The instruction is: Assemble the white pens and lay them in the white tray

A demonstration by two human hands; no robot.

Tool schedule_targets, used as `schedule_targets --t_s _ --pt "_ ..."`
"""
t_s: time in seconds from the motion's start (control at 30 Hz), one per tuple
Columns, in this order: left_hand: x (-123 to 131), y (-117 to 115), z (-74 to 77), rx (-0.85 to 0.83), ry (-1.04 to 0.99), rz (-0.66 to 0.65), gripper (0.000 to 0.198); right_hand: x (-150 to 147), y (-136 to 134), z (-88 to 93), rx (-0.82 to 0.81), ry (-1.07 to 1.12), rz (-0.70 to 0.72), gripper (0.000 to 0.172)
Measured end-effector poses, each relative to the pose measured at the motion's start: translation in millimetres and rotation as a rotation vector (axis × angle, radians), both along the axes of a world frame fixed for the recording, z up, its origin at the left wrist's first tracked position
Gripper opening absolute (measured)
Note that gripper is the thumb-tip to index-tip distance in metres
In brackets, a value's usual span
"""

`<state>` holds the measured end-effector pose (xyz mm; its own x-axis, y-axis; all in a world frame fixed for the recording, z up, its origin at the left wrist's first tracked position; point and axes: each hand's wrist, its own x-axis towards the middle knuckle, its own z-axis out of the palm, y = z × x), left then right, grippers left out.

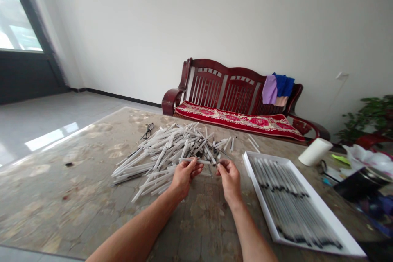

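Observation:
My left hand (188,175) is closed on a slim whitish pen barrel (194,160), which points to the right. Facing it, my right hand (229,177) pinches a small dark piece between thumb and fingertips, too small to make out. A narrow gap parts the two hands. Just beyond them spreads a loose heap of white, pen-like tubes (166,147), with dark bits among them at its right side. To the right of my right hand lies a white shallow box (267,217) holding two rows of clear pens (303,213) with black ends.
Black-framed glasses (148,130) rest beyond the heap on the patterned table (89,196). A white paper roll (315,151), a dark flask (362,183) and a plastic bag (368,159) crowd the right end. Past the table stands a red wooden bench (225,86).

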<state>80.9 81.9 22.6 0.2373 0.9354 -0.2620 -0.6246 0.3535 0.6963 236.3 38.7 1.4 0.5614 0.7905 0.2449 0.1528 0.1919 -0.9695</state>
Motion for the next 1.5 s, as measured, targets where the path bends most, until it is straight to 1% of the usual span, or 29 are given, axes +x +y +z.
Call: schedule_targets --t_s 0.07,0.13,0.23,0.43,0.6,0.7,0.83,0.93,1.03,1.1,1.2,1.23,1.3,1.37,1.4,1.5 --pt "1 0 -1.2 0.005 -0.003 -0.008 0.012 -6 -2 4.5 0.006 0.103 0.024 0.03" --pt "2 -1 -2.3 0.004 -0.007 -0.01 0.011 -12 -3 7.3 -0.014 0.153 0.055 0.032" --pt "2 -1 -3.7 0.007 -0.005 -0.024 0.01 -16 -2 8.1 -0.032 0.156 0.078 0.03" --pt "2 -1 -5.4 0.014 0.002 -0.033 0.013 -15 -3 6.9 -0.019 0.118 0.061 0.027" --pt "2 -1 -5.0 0.021 0.005 -0.04 0.012 -15 -3 7.0 -0.026 0.058 0.047 0.026" --pt "2 -2 -4.6 0.031 0.01 -0.04 0.013 -15 -3 5.8 -0.028 -0.024 0.036 0.025" --pt "3 -4 -4.7 0.055 0.011 -0.028 0.016 -12 -6 4.6 -0.056 -0.182 0.042 0.024" --pt "2 -6 -5.4 0.09 0.017 -0.034 0.023 -11 -9 5.9 -0.072 -0.347 0.055 0.024" --pt "2 -9 -6.4 0.121 0.033 -0.051 0.03 -12 -12 8.0 -0.073 -0.501 0.024 0.032" --pt "3 -10 -7.1 0.133 0.039 -0.05 0.033 -14 -13 9.3 -0.102 -0.505 0.018 0.038" --pt "3 -9 -7.8 0.137 0.044 -0.043 0.036 -15 -15 11.1 -0.161 -0.396 0.101 0.045" --pt "3 -9 -7.9 0.131 0.045 -0.042 0.037 -15 -16 11.4 -0.159 -0.373 0.137 0.044" --pt "3 -8 -8.1 0.12 0.046 -0.044 0.038 -14 -18 11.4 -0.115 -0.392 0.17 0.039" --pt "3 -9 -8.5 0.122 0.048 -0.059 0.039 -13 -19 10.2 -0.083 -0.458 0.155 0.034" --pt "4 -9 -8.8 0.13 0.051 -0.071 0.04 -12 -19 9.3 -0.089 -0.485 0.135 0.035" --pt "4 -10 -9.5 0.149 0.062 -0.095 0.043 -10 -19 7.3 -0.174 -0.477 0.117 0.047"
